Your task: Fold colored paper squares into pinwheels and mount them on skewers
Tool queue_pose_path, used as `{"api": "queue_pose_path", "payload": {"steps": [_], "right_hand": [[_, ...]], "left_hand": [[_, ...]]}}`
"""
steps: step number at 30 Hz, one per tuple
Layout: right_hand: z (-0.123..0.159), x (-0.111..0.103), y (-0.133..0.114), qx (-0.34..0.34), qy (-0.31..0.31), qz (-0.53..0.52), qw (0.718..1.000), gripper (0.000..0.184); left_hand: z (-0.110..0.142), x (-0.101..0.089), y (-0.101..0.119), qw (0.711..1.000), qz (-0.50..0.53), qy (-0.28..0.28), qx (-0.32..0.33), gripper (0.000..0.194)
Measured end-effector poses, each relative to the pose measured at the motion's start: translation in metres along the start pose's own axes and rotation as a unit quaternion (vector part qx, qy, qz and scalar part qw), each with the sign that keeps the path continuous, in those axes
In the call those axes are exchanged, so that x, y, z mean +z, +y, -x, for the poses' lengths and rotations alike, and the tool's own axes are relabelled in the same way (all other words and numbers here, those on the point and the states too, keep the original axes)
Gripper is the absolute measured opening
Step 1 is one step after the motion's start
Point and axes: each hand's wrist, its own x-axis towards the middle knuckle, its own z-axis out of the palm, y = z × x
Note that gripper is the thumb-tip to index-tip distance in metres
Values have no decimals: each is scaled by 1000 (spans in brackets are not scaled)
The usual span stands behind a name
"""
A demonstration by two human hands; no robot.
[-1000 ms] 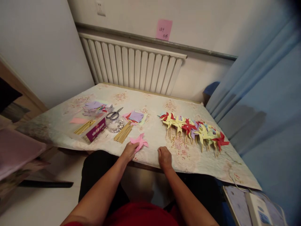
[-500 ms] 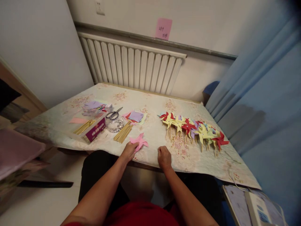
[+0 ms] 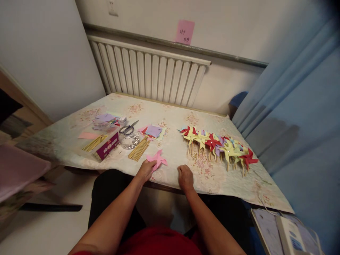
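A pink paper pinwheel (image 3: 159,159) is pinched by my left hand (image 3: 145,170) near the table's front edge. My right hand (image 3: 185,177) rests curled on the tablecloth to the right of it; whatever its fingers hold, if anything, is hidden. Just beyond my left hand lies a bundle of thin wooden sticks (image 3: 138,148). Behind the sticks is a stack of coloured paper squares (image 3: 153,131). A clear round dish of shiny pins (image 3: 130,142) sits left of the sticks, with dark-handled scissors (image 3: 129,128) behind it. Finished pinwheels on sticks (image 3: 212,142) stand in rows at the right.
A purple-and-white box (image 3: 107,146) holding more sticks stands at the left, with a plastic container of paper pieces (image 3: 106,121) behind it. The radiator (image 3: 154,72) borders the table's back. A blue curtain (image 3: 300,117) hangs at the right, above a white power strip (image 3: 289,235).
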Motion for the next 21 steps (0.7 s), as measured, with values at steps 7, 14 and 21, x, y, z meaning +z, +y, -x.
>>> {"api": "queue_pose_path", "payload": {"steps": [7, 14, 21], "right_hand": [[-2, -1, 1, -2, -14, -14, 1000, 23], [-2, 0, 2, 7, -15, -15, 1000, 23], [-2, 0, 0, 11, -13, 0, 1000, 22]], "left_hand": [[0, -1, -1, 1000, 30, -4, -6, 27], [-1, -2, -2, 1000, 24, -4, -7, 26], [1, 0, 1, 999, 32, -2, -7, 25]]}}
